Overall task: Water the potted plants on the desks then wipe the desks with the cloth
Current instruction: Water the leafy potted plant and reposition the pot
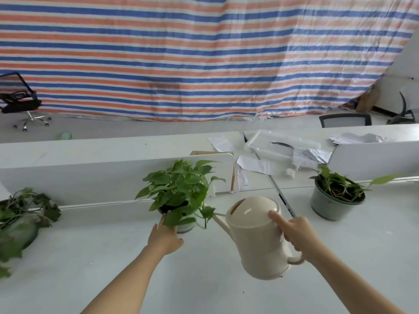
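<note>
- we're in the watering half of the job, by the look of it. the watering can (258,241) is up off the desk (113,268), its spout aimed left at the middle plant (181,189), tip just beside the low leaves near the pot (187,227)
- no stream of water shows, so we can't say whether the pour is running or about to start
- two more plants sit on the desks: the droopy left plant (22,211) and the right plant (337,198) in a grey-green pot. nothing shows whether either has had water, so our guess is at least some watering is left
- the wiping looks untouched, and we can't spot the cloth anywhere in view
- right hand (297,234): reaches in from lower right, fingers wrapped around the can's handle at the back, index finger laid forward along the domed top. the can is tipped toward its spout
- left hand (164,239): arm stretched out from lower centre, palm against the near-left side of the middle pot, thumb spread toward its base. leaves cover the fingertips, so we can't tell if it's gripping or only steadying
- loose papers (249,165) and a clear tray (281,143) are on the far desk, and would need minding when wiping
</note>
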A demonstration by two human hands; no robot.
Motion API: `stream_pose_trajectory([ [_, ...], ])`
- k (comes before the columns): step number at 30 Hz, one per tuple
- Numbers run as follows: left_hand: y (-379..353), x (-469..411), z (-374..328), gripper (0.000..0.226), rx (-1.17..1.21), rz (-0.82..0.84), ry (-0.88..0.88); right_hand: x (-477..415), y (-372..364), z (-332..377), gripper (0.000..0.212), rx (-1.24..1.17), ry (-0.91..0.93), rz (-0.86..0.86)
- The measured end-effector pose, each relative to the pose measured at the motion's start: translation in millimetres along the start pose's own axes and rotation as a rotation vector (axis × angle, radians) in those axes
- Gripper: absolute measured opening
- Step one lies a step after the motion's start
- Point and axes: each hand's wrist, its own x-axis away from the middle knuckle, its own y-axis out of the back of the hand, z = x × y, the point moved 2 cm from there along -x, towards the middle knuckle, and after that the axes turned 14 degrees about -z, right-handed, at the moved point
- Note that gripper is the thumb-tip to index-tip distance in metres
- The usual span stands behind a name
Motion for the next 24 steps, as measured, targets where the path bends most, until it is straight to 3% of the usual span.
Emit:
stream_pose_trajectory([
  [7, 5.2, -4.8, 0.9, 0.079, 0.12, 0.016, 0.035, 4.0, -12.3, 13.5, 0.063, 0.056, 0.075, -0.031],
  [11, 2.3, -5.9, 0.8, 0.057, 0.111, 0.036, 0.078, 12.3, -7.4, 5.5, 0.062, 0.069, 0.066, 0.03],
  [15, -0.6, -7.7, 1.3, 0.052, 0.076, 0.064, 0.089, 19.3, -0.8, 0.4, 0.062, 0.026, 0.043, 0.044],
  [19, -0.1, -8.7, 1.2, 0.059, 0.081, 0.065, 0.078, 17.0, 5.3, -1.1, 0.06, 0.041, 0.044, -0.029],
  [24, 3.1, -7.6, 0.6, 0.084, 0.14, 0.024, 0.04, 9.1, 21.7, -16.5, 0.058, -0.018, -0.039, -0.097],
])
